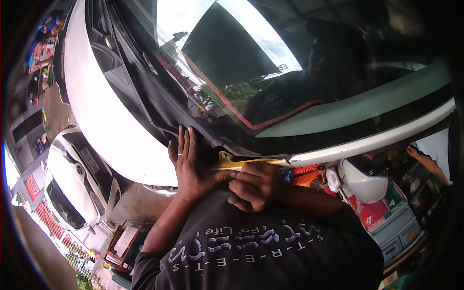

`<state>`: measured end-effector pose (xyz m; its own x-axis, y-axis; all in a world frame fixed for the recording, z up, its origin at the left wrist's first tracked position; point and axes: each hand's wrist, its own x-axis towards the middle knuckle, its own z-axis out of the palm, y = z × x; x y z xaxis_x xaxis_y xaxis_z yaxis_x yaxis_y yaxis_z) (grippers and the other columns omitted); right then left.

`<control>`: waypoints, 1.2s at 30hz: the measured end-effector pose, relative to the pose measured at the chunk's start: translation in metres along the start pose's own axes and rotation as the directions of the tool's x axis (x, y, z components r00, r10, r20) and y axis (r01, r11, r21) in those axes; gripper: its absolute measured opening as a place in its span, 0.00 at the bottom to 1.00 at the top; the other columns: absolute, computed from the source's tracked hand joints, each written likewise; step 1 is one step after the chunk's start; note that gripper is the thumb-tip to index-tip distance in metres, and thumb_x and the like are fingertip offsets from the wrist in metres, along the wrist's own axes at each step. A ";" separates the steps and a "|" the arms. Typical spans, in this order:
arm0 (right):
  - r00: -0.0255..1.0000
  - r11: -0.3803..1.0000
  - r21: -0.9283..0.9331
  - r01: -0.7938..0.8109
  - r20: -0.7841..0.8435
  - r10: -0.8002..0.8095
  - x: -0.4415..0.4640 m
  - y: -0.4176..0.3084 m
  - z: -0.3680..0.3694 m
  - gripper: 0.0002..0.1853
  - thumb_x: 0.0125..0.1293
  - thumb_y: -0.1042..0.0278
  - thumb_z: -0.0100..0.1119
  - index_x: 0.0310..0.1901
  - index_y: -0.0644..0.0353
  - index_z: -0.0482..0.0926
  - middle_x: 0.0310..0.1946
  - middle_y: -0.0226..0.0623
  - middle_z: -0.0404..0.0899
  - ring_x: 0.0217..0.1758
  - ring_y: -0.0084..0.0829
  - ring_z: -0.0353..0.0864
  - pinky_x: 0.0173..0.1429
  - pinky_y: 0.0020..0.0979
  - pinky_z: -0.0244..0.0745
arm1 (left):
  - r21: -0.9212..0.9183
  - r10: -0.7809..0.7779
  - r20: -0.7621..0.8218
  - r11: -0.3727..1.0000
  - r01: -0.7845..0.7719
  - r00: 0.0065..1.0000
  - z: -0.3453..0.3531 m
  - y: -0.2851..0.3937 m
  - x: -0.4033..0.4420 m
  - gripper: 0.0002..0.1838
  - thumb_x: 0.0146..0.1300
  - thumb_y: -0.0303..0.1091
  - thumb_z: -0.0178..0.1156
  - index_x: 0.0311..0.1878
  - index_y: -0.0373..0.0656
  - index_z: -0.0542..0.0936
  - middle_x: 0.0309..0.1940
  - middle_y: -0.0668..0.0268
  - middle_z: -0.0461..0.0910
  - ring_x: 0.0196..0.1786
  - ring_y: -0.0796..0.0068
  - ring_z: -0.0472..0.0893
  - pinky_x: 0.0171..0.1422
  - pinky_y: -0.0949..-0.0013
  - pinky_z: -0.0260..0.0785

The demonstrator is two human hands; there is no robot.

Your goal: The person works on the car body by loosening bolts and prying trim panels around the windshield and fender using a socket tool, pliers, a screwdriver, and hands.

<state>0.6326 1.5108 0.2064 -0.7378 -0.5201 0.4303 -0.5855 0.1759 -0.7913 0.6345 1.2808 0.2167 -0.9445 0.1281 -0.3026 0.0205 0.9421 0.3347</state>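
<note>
My left hand point(186, 166), with a ring on one finger, lies with its fingers stretched over the rear edge of a white car's hood point(101, 96) and the black cowl trim point(169, 106). Its thumb reaches toward my right hand point(253, 186), whose fingers are curled in by the fender's upper edge. Whatever those fingers grip is hidden. Just above the hands, a yellow metal edge with a tab point(224, 157) shows in a gap at the windshield's lower corner. The windshield point(232, 58) carries reflections, with a reddish strip visible across it. My dark printed shirt point(270, 241) fills the lower middle.
Another white car point(77, 179) is parked at left. To the right are a white helmet point(365, 179), an orange item point(309, 179) and a grey-blue drawer unit point(398, 234). Another person's arm point(427, 162) reaches in at far right.
</note>
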 end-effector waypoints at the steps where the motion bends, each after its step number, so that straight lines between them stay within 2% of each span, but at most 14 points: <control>1: 0.998 1.000 -0.005 0.003 -0.066 -0.004 0.002 0.001 0.007 0.15 0.67 0.56 0.71 0.40 0.58 0.79 0.30 0.32 0.82 0.31 0.32 0.81 0.36 0.36 0.79 | -0.023 0.000 -0.024 1.000 -0.001 1.000 0.002 -0.001 -0.002 0.82 0.37 0.79 0.78 0.83 0.23 0.57 0.78 0.33 0.69 0.88 0.42 0.58 0.89 0.38 0.40; 3: 0.992 1.000 -0.012 0.021 -0.125 -0.022 0.002 -0.003 0.009 0.14 0.69 0.57 0.68 0.37 0.59 0.79 0.26 0.32 0.79 0.27 0.31 0.77 0.31 0.35 0.74 | -0.047 0.002 -0.049 0.999 -0.005 0.999 0.005 -0.002 -0.004 0.82 0.36 0.77 0.80 0.83 0.23 0.59 0.77 0.34 0.70 0.88 0.41 0.59 0.89 0.37 0.40; 12: 0.998 0.992 -0.125 0.009 -0.067 -0.018 0.001 -0.012 0.011 0.14 0.63 0.57 0.73 0.44 0.56 0.86 0.31 0.34 0.83 0.33 0.35 0.82 0.39 0.38 0.80 | -0.053 0.043 -0.167 0.997 -0.053 0.985 0.013 -0.006 -0.009 0.78 0.35 0.69 0.84 0.82 0.23 0.61 0.78 0.40 0.71 0.88 0.48 0.60 0.89 0.36 0.41; 16: 0.992 0.983 0.148 -0.104 -0.049 0.113 -0.003 -0.027 0.001 0.09 0.64 0.71 0.68 0.44 0.63 0.84 0.28 0.38 0.80 0.32 0.38 0.81 0.40 0.38 0.77 | -0.007 0.104 -0.200 0.994 -0.108 0.974 0.016 -0.013 -0.010 0.78 0.35 0.72 0.83 0.82 0.25 0.62 0.80 0.41 0.69 0.89 0.50 0.59 0.89 0.37 0.43; 18: 0.964 0.937 0.230 -0.264 0.082 0.251 -0.011 -0.053 -0.018 0.07 0.65 0.75 0.67 0.44 0.65 0.84 0.30 0.41 0.81 0.34 0.40 0.83 0.44 0.38 0.78 | -0.051 0.079 -0.247 0.994 -0.094 0.966 0.008 -0.011 -0.008 0.73 0.40 0.69 0.83 0.82 0.28 0.65 0.78 0.42 0.72 0.87 0.46 0.63 0.87 0.37 0.50; 20: 0.949 0.934 0.215 -0.286 0.202 0.244 -0.019 -0.070 -0.020 0.07 0.67 0.70 0.68 0.42 0.64 0.84 0.34 0.44 0.86 0.39 0.46 0.88 0.46 0.41 0.81 | -0.233 0.094 -0.074 0.966 -0.109 0.993 -0.022 -0.020 -0.011 0.63 0.47 0.63 0.83 0.80 0.33 0.69 0.74 0.43 0.76 0.84 0.43 0.67 0.84 0.40 0.59; 21: 0.907 0.917 0.165 -0.364 0.287 0.308 -0.025 -0.075 -0.018 0.08 0.66 0.71 0.68 0.42 0.66 0.85 0.36 0.46 0.88 0.42 0.47 0.90 0.49 0.41 0.82 | -0.181 0.149 -0.295 0.961 -0.208 0.944 -0.028 -0.016 -0.013 0.52 0.53 0.57 0.81 0.76 0.36 0.74 0.70 0.44 0.80 0.79 0.40 0.73 0.79 0.42 0.65; 24: 0.779 0.862 -0.054 -0.503 0.403 0.480 -0.060 -0.070 0.013 0.09 0.67 0.69 0.68 0.43 0.64 0.88 0.38 0.50 0.89 0.43 0.47 0.91 0.52 0.42 0.83 | -0.287 0.291 -0.355 0.870 -0.400 0.888 -0.102 0.039 -0.016 0.41 0.58 0.52 0.76 0.69 0.35 0.79 0.60 0.47 0.85 0.63 0.44 0.84 0.73 0.48 0.73; 25: 0.808 0.893 -0.128 -0.431 0.387 0.445 -0.067 -0.074 0.025 0.09 0.67 0.68 0.68 0.44 0.64 0.88 0.38 0.50 0.90 0.44 0.46 0.92 0.52 0.41 0.82 | -0.229 0.393 -0.359 0.842 -0.488 0.846 -0.118 0.059 -0.016 0.38 0.59 0.51 0.75 0.66 0.35 0.81 0.57 0.48 0.86 0.60 0.44 0.85 0.72 0.50 0.74; 28: 0.640 0.817 -0.227 -0.530 0.526 0.560 -0.078 -0.065 0.060 0.11 0.67 0.67 0.69 0.47 0.63 0.89 0.40 0.49 0.91 0.45 0.42 0.93 0.53 0.40 0.83 | -0.094 0.652 -0.248 0.720 -0.688 0.716 -0.163 0.131 -0.019 0.24 0.57 0.49 0.74 0.51 0.41 0.91 0.43 0.54 0.91 0.50 0.46 0.91 0.56 0.54 0.83; 30: 0.630 0.825 -0.254 -0.505 0.545 0.553 -0.054 -0.092 0.078 0.11 0.67 0.67 0.69 0.47 0.62 0.89 0.41 0.49 0.92 0.46 0.43 0.93 0.55 0.40 0.82 | 0.201 0.783 -0.088 0.619 -0.759 0.615 -0.184 0.180 -0.025 0.21 0.57 0.49 0.73 0.48 0.45 0.92 0.42 0.57 0.91 0.49 0.53 0.92 0.54 0.55 0.83; 32: 0.622 0.799 -0.288 -0.528 0.509 0.595 -0.041 -0.117 0.090 0.11 0.68 0.67 0.69 0.48 0.62 0.90 0.42 0.49 0.92 0.48 0.44 0.93 0.56 0.41 0.82 | 0.228 0.831 -0.100 0.554 -0.801 0.547 -0.224 0.173 -0.073 0.21 0.58 0.50 0.73 0.48 0.45 0.93 0.42 0.58 0.92 0.49 0.56 0.92 0.53 0.56 0.83; 34: 0.762 0.912 -0.314 -0.263 0.512 0.396 -0.017 -0.127 0.103 0.12 0.70 0.67 0.67 0.50 0.62 0.90 0.45 0.49 0.92 0.52 0.47 0.92 0.59 0.41 0.82 | 0.293 0.845 -0.201 0.535 -0.793 0.496 -0.258 0.137 -0.109 0.21 0.59 0.51 0.72 0.48 0.47 0.93 0.42 0.58 0.92 0.47 0.59 0.93 0.50 0.57 0.84; 36: 0.740 0.835 -0.277 -0.475 0.389 0.549 0.013 -0.166 0.113 0.12 0.70 0.68 0.67 0.51 0.62 0.89 0.47 0.49 0.91 0.53 0.49 0.91 0.61 0.41 0.81 | -0.027 0.702 -0.248 0.683 -0.730 0.667 -0.293 0.059 -0.151 0.19 0.63 0.46 0.71 0.51 0.43 0.92 0.44 0.53 0.92 0.48 0.53 0.92 0.54 0.54 0.85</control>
<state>0.7584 1.3803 0.2941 -0.7369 -0.6129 -0.2851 -0.2316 0.6252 -0.7453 0.6821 1.2263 0.5430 -0.6970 0.6705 0.2541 0.6941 0.5420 0.4738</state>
